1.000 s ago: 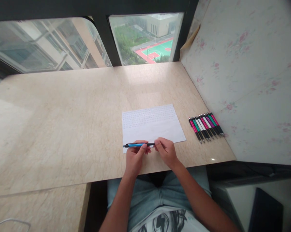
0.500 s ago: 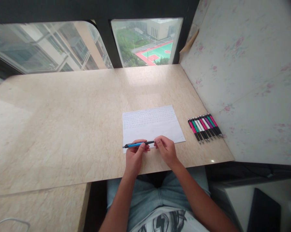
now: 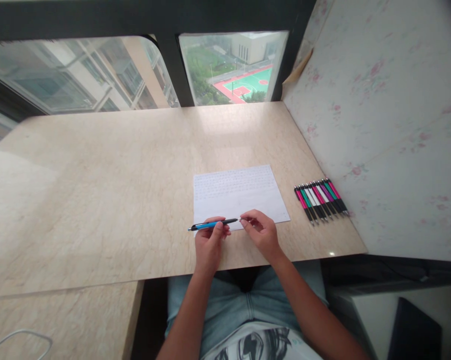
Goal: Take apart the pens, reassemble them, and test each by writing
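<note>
My left hand (image 3: 209,245) is closed around a blue and black ballpoint pen (image 3: 210,225), the thumb lying along its barrel. The pen lies nearly level, its black grip end towards the right. At that end my right hand (image 3: 261,232) pinches a small silvery pen tip (image 3: 240,219); whether it is fully apart from the barrel is hard to tell. Beneath and beyond both hands lies a white sheet of paper (image 3: 236,192), with rows of faint handwriting on its upper half.
A row of several pens (image 3: 320,201), pink, green, white and purple with black grips, lies right of the paper. The patterned wall (image 3: 394,130) borders the marble-look desk (image 3: 98,200) on the right. Windows (image 3: 229,70) stand behind. A white cable (image 3: 21,332) lies at lower left.
My right fingers have drawn slightly right from the pen's grip end, and a small silvery piece now shows between them. My left hand keeps its hold. The view has shifted slightly.
</note>
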A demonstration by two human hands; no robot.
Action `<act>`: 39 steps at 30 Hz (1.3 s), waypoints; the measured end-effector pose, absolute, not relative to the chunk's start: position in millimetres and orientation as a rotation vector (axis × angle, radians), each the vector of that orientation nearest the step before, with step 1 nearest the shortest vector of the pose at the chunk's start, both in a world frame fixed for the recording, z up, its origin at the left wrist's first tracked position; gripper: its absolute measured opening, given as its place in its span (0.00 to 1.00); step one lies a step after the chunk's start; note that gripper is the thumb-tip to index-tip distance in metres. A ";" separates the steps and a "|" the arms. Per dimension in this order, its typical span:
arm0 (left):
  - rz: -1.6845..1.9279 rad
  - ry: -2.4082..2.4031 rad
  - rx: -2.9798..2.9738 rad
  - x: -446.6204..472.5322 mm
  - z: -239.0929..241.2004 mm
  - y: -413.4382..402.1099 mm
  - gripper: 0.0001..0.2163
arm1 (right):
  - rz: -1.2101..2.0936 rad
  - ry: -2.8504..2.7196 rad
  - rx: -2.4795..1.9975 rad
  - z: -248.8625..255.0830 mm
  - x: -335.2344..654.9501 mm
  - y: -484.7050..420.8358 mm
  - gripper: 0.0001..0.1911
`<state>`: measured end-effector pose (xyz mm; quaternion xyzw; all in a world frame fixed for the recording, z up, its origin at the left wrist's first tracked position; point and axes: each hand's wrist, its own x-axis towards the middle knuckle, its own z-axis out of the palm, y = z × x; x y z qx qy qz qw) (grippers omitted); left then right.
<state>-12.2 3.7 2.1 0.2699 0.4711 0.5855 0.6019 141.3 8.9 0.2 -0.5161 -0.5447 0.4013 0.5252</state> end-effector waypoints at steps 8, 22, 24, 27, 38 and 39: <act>1.359 1.058 0.585 -11.3 2.3 3.7 0.12 | 1.032 -1.168 -1.230 -5.7 140.6 8.6 0.08; 1.410 1.038 0.602 -13.8 -1.8 -1.1 0.13 | 0.470 -1.947 -1.632 7.2 125.0 70.9 0.07; 1.427 1.029 0.578 -14.0 -2.1 -1.1 0.13 | 0.362 -2.039 -1.723 6.7 119.6 79.0 0.08; 1.428 1.015 0.568 -14.4 -3.4 -1.3 0.13 | 0.265 -2.115 -1.824 6.0 115.4 84.3 0.09; 1.402 1.014 0.561 -14.6 -3.5 -1.6 0.13 | 0.846 -1.649 -1.545 19.8 139.1 51.6 0.17; 1.394 1.016 0.573 -14.7 -3.7 -1.7 0.13 | 0.971 -1.600 -1.492 21.5 139.7 45.2 0.20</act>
